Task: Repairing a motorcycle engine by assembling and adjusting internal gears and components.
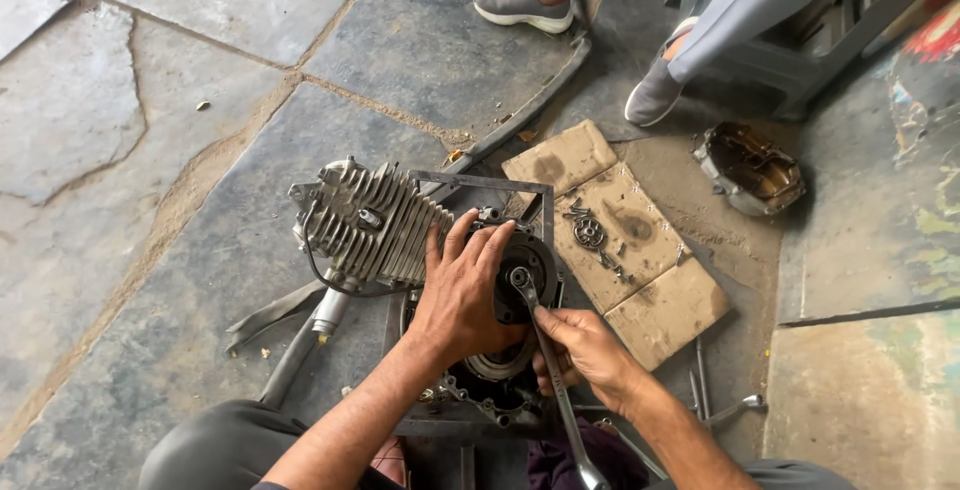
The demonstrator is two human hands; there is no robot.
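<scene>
Our left hand [462, 295] lies open on the grey finned metal engine [375, 225]. Our right hand [585, 350] grips a long steel wrench [550, 375]. The oily metal cover [750, 168] nearby holds nothing we can make out.

One engine [400, 240] sits on the stone floor [200, 70]. One wrench [550, 370]. One flattened cardboard sheet [640, 280] carrying one chain [592, 235]. One loose engine cover [748, 168]. Two grey shoes [522, 5] at the floor's top edge. Two working hands [462, 295].

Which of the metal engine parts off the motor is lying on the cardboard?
The small dark gear-and-chain piece lies on the cardboard. The larger open engine cover sits on the bare floor beside the cardboard's right edge.
</scene>
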